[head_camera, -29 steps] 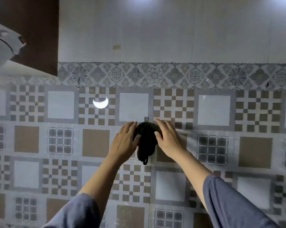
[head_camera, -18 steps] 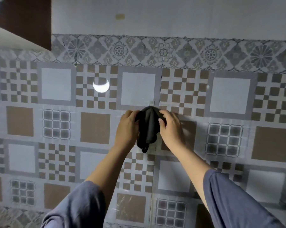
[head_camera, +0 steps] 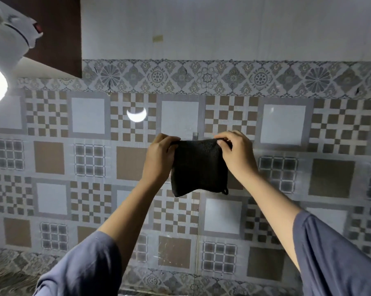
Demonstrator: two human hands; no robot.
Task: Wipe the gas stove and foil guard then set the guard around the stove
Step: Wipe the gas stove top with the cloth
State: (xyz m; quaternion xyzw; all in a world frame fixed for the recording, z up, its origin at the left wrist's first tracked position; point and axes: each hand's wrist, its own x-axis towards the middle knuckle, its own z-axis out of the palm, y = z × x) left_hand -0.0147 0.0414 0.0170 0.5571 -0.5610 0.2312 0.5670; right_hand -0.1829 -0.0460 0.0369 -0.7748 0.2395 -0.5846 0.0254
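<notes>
A black cloth [head_camera: 198, 166] hangs spread flat in front of the patterned tile wall [head_camera: 285, 167]. My left hand [head_camera: 159, 159] pinches its top left corner and my right hand [head_camera: 236, 154] pinches its top right corner. A small loop shows at the cloth's lower right corner. Just above the cloth's top edge a small wall hook [head_camera: 194, 135] sticks out between my hands. The gas stove and the foil guard are out of view.
A bright white lamp [head_camera: 0, 60] juts in at the top left, beside a dark brown cabinet [head_camera: 60, 35]. Its glare reflects on a tile [head_camera: 137, 114]. A dark countertop edge shows at the bottom left.
The cloth was bunched on the hook between my hands. Now it is off the hook and stretched flat, with my hands moved apart.
</notes>
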